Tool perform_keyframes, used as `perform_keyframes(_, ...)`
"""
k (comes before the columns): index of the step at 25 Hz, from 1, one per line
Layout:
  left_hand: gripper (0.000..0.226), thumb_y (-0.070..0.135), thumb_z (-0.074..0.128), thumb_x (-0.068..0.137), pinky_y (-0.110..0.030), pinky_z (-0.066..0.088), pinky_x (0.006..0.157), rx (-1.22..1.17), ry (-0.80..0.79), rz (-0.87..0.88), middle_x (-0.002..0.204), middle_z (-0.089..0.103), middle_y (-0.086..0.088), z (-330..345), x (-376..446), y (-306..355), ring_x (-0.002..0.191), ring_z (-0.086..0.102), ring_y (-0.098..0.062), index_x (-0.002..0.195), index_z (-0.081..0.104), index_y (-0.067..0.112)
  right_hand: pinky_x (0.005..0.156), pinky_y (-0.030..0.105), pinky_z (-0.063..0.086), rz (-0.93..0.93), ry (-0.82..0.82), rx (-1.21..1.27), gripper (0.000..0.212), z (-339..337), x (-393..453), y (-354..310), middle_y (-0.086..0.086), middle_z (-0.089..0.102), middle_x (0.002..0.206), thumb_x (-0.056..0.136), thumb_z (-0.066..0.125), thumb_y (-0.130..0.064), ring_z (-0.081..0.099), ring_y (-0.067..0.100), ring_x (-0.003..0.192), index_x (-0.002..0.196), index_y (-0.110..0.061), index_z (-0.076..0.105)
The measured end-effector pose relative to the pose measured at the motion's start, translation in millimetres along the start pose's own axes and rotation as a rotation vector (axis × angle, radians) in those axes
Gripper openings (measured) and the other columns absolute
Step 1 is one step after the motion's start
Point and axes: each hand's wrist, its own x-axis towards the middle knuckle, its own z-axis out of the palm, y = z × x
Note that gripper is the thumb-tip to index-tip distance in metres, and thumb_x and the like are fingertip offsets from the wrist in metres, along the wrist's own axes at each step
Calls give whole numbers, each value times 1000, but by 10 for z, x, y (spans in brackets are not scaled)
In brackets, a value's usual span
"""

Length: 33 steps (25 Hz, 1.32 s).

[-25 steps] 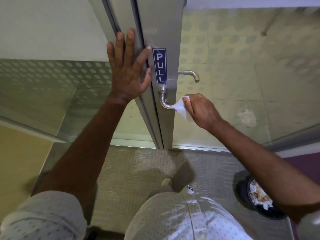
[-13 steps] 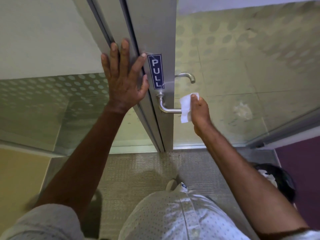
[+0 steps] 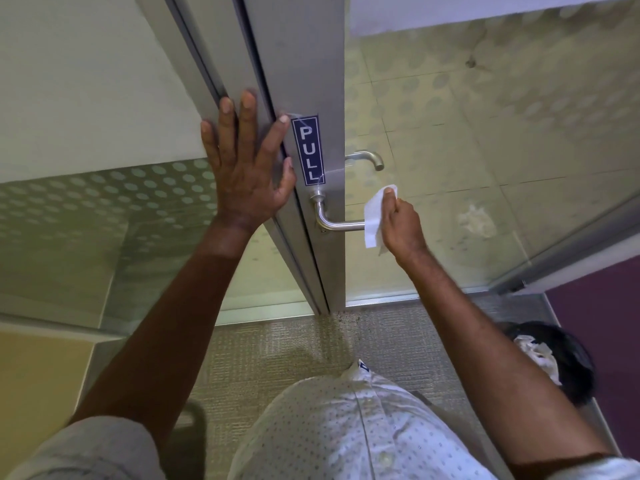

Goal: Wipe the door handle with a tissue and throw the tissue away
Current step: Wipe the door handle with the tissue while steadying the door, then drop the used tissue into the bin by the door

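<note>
A silver lever door handle (image 3: 334,224) sticks out from the grey metal door frame (image 3: 311,81) below a blue PULL sign (image 3: 308,150). My right hand (image 3: 401,225) holds a white tissue (image 3: 374,216) folded over the free end of the handle. My left hand (image 3: 247,164) lies flat with spread fingers against the door frame, left of the sign. A second handle (image 3: 367,158) shows on the far side through the glass.
A black waste bin (image 3: 557,362) with crumpled white paper inside stands on the floor at the lower right, partly behind my right arm. Frosted dotted glass panels flank the door. Beige carpet lies underfoot, with a purple wall at the right.
My right hand has slid the tissue outward along the handle to its free end. The view has tilted so the bin sits more behind my arm. My left hand stays on the frame.
</note>
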Motion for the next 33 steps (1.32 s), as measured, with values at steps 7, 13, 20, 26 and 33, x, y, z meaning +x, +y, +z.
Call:
perform_keyframes(7,63,35,70,97,-46,-13,130,-34,-9,10,155,36,-32,-19,10,0,143,26,-53,154,46,21,68,46,59,146,-50,212,56,-102,-107,172,8,61,80,107,27,-55,61,27,71,82,-17,59)
perform_keyframes(13,67,30,72,94,-46,-17,127,-158,-37,-131,155,35,-43,-133,19,312,145,19,-57,153,42,22,74,34,46,208,-151,398,17,-387,-206,479,-9,59,79,91,38,-27,63,13,74,86,-25,55)
perform_keyframes(20,64,20,73,88,-54,-9,128,-472,-172,-120,159,33,-41,-280,-139,1498,148,17,-56,148,50,15,78,36,61,341,-35,569,9,-1059,-275,1313,17,73,82,90,71,0,66,24,68,99,3,74)
perform_keyframes(26,48,19,61,87,-64,18,127,-844,-567,50,168,31,-23,-285,-498,3044,157,22,-44,135,65,14,75,19,60,582,209,723,25,-1822,-283,2365,-2,79,81,88,61,9,72,7,72,84,-11,76)
perform_keyframes(33,37,11,68,94,-59,31,126,-1041,-1017,227,166,37,-20,121,-1037,4946,157,27,-43,131,68,6,69,37,54,828,415,586,19,-2696,-366,4075,4,74,78,88,75,-6,63,19,74,107,-4,78)
